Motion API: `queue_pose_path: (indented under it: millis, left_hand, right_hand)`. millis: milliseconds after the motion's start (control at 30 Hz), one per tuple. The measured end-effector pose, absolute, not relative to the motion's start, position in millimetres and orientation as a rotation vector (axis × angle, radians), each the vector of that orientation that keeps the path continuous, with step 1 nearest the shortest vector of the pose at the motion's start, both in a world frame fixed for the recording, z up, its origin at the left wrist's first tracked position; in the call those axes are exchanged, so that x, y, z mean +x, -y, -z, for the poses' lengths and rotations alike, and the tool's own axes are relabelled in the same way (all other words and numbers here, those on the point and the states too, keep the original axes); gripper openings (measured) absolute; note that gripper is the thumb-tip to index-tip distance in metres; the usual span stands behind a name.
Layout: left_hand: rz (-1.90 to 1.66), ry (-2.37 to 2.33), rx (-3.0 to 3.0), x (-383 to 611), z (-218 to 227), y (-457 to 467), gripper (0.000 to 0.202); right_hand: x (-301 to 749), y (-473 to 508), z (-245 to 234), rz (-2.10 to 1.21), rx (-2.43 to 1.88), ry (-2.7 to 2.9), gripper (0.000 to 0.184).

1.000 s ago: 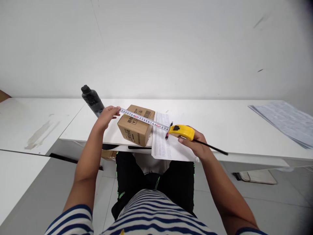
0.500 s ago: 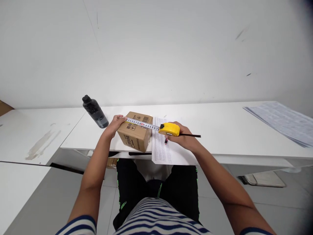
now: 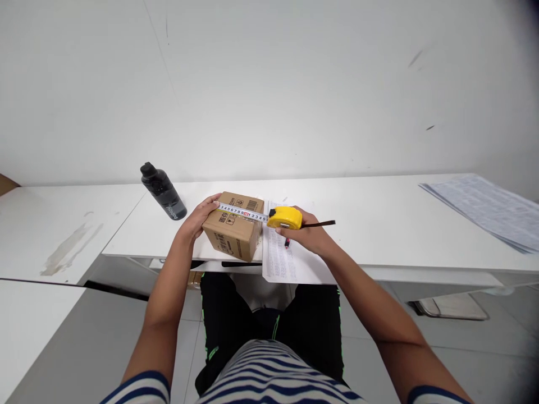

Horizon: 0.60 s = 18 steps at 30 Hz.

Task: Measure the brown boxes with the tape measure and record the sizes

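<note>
Bottle (image 3: 165, 193) near carton (image 3: 233, 227), papers (image 3: 280, 268) alongside, likely pen (image 3: 287, 243) part-hidden by right hand (image 3: 311, 234)

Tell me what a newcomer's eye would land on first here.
Most likely the bright yellow tape measure in the right hand, its pale blade stretched across the top of the cardboard box to the left hand. Next, probably the dark bottle standing on the white desk, left of the box.

A yellow tape measure (image 3: 287, 217) has its blade (image 3: 240, 212) across a brown carton (image 3: 236, 231) — seemingly touching its top.
</note>
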<state>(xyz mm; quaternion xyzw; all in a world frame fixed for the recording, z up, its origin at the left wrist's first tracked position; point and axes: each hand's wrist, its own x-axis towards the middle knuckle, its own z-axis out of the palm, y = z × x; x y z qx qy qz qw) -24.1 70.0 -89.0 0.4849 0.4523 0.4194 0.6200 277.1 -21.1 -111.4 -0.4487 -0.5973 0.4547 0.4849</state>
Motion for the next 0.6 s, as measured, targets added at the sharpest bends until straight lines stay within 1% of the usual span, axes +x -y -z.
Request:
queue_pose_path:
  millis: [167,300,600]
  left_hand:
    - [-0.992,-1.039,1.101,-23,91,-71,0.058]
    - [-0.995,-1.042,1.105,-22,92,-70,0.058]
    - [-0.988,-1.037,1.133,-22,94,-69,0.061]
  right_hand:
    - [274,14,115,-1.065,-1.071,1.446,0.043]
    - [269,10,117,-1.060,-1.057,1.472,0.046]
    - [264,5,116,-1.052,-1.063,1.498,0.045]
